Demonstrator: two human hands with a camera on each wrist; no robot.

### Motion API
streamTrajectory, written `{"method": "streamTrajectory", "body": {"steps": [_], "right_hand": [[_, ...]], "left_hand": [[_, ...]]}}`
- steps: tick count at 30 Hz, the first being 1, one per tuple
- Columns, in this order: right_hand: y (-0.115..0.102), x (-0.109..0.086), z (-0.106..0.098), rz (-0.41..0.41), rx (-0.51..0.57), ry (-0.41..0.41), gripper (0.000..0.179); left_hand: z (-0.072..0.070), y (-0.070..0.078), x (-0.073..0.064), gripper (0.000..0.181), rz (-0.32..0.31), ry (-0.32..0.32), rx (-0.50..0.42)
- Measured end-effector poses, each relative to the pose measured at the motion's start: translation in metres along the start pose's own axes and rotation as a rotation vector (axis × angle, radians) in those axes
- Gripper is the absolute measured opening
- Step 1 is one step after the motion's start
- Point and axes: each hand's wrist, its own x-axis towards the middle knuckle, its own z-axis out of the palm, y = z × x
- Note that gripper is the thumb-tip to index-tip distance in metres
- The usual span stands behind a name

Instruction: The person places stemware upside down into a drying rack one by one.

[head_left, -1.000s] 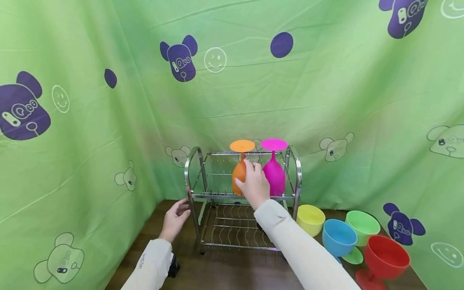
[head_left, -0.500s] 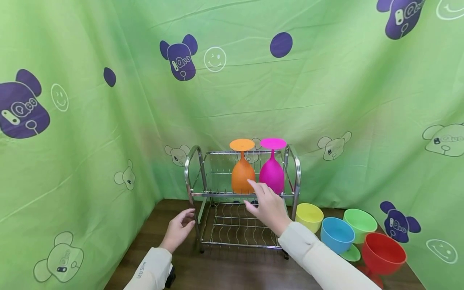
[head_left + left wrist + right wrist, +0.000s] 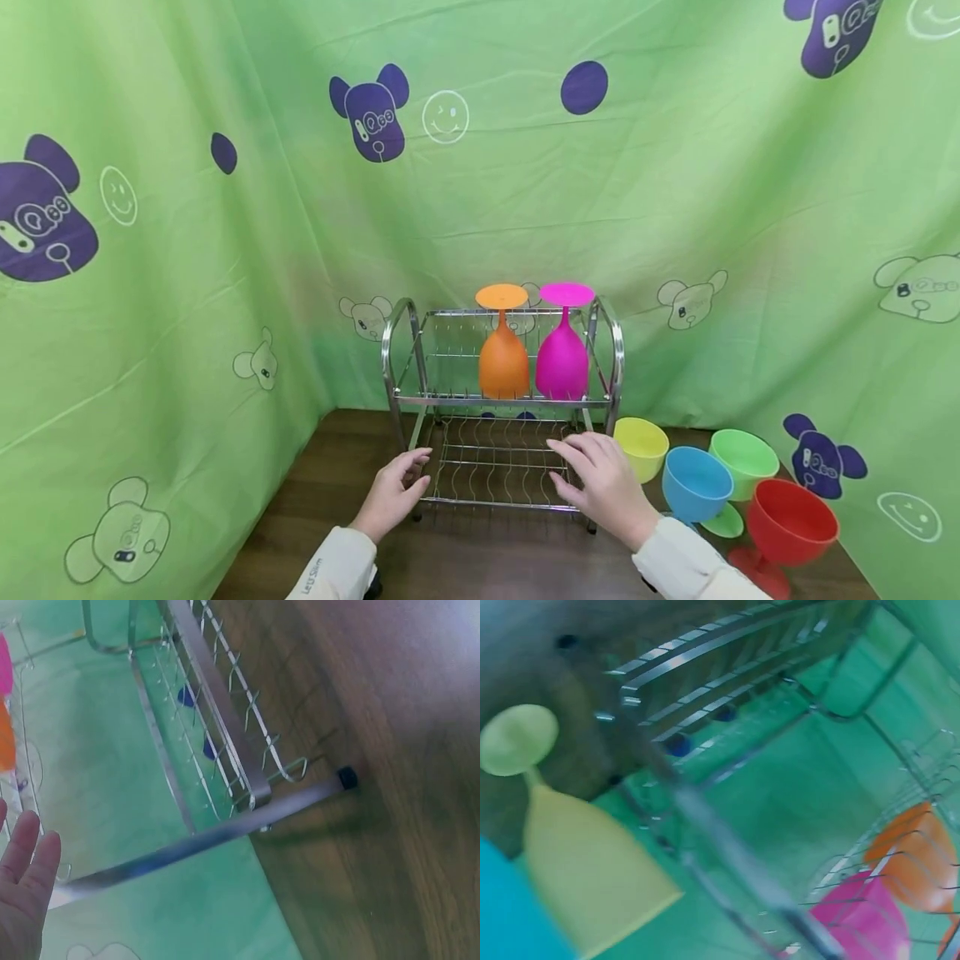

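Observation:
An orange goblet (image 3: pixel 504 362) and a magenta goblet (image 3: pixel 562 362) stand upside down, side by side, on the upper tier of a two-tier metal dish rack (image 3: pixel 442 402). My right hand (image 3: pixel 600 487) is in front of the rack's lower right, fingers loosely bent, holding nothing. At the lower left front, my left hand (image 3: pixel 393 493) has its fingers relaxed around air; whether it touches the rack I cannot tell. Part of that left hand (image 3: pixel 26 896) shows beside the rack's leg in the left wrist view. The right wrist view has no hand in it.
Right of the rack stand upright goblets: yellow (image 3: pixel 642 450), blue (image 3: pixel 696 487), green (image 3: pixel 747 467) and red (image 3: pixel 793 525). The rack rests on a dark wooden table (image 3: pixel 495 558). Green patterned cloth (image 3: pixel 480 208) hangs behind and at both sides.
My right hand has let go of the orange goblet and come down and right, to the lower tier's front. My left hand has moved right and slightly down from the rack's left post.

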Motion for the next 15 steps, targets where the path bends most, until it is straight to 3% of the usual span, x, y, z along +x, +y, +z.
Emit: {"method": "streamTrajectory", "body": {"steps": [7, 12, 15], "right_hand": [[0.01, -0.045, -0.034, 0.085, -0.065, -0.115, 0.049], [0.022, -0.08, -0.058, 0.166, -0.13, -0.134, 0.056], [0.028, -0.096, -0.074, 0.274, -0.16, -0.154, 0.063]], "left_hand": [[0.007, 0.002, -0.006, 0.037, 0.036, -0.028, 0.046], [0.016, 0.0, -0.008, 0.039, 0.09, -0.037, 0.059], [0.023, 0.001, -0.008, 0.041, 0.096, -0.046, 0.042]]}}
